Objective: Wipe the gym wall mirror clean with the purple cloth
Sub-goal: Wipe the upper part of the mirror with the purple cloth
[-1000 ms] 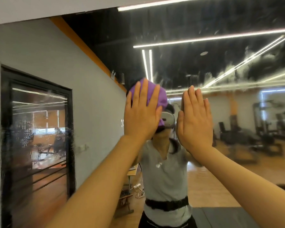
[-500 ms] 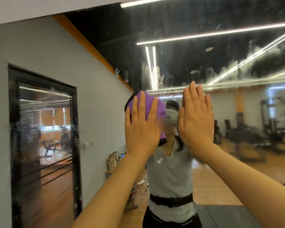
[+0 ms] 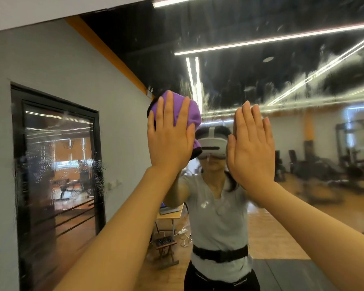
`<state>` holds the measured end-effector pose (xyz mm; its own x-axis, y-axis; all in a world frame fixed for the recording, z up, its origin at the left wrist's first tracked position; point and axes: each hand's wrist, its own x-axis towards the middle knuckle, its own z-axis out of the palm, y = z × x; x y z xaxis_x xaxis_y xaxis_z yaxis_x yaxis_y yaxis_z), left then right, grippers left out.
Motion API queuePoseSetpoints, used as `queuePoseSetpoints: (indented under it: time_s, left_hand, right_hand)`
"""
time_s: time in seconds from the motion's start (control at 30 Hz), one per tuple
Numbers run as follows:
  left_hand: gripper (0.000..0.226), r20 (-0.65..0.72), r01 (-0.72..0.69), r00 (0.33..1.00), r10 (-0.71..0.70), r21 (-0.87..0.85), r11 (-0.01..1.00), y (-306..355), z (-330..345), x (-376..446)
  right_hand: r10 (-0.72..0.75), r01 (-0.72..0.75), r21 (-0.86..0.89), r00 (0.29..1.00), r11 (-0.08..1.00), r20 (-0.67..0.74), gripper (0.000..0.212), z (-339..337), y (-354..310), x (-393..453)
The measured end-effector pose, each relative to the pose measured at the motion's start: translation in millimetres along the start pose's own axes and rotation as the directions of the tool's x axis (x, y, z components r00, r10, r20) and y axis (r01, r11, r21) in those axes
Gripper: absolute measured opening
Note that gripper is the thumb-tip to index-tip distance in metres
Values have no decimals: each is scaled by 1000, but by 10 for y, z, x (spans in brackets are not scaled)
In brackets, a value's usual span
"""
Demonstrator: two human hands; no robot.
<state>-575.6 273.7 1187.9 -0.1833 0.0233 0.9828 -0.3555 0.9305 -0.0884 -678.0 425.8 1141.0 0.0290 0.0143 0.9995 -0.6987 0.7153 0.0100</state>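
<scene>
Whereas half a second ago it sat lower, the purple cloth [image 3: 178, 114] is now higher on the mirror [image 3: 261, 85], under the left hand [image 3: 170, 141], grip flat with fingers straight and apart. Right hand [image 3: 251, 152] rests flat against the glass just beside it, fingers straight and together.

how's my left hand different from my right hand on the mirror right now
The left hand presses the purple cloth against the mirror; the right hand has nothing under it. The left hand sits slightly higher than the right hand. Both are flat, fingers straight and pointing up.
</scene>
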Motion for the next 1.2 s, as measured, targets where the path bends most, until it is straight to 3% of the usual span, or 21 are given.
queuePoseSetpoints:
  time_s: [0.23, 0.47, 0.57, 0.83, 1.2]
  left_hand:
    - [73, 62, 81, 995, -82, 27, 996, 11, 49, -500]
    - [62, 161, -41, 987, 24, 98, 994, -121, 98, -1493]
    - [59, 143, -54, 989, 40, 98, 994, -169, 81, -1389]
    - [62, 23, 89, 996, -90, 69, 994, -321, 14, -464]
    - [72, 128, 97, 986, -105, 70, 993, -270, 58, -1126]
  right_hand:
    - [7, -7, 3, 1000, 1000, 14, 62, -9, -2, 7]
    - [9, -10, 8, 999, 1000, 35, 64, -30, -12, -5]
    - [9, -9, 0, 999, 1000, 39, 64, -30, -19, -5]
    - [4, -4, -3, 999, 1000, 40, 65, -44, -24, 1]
    - [-30, 28, 58, 999, 998, 44, 58, -85, -221, -4]
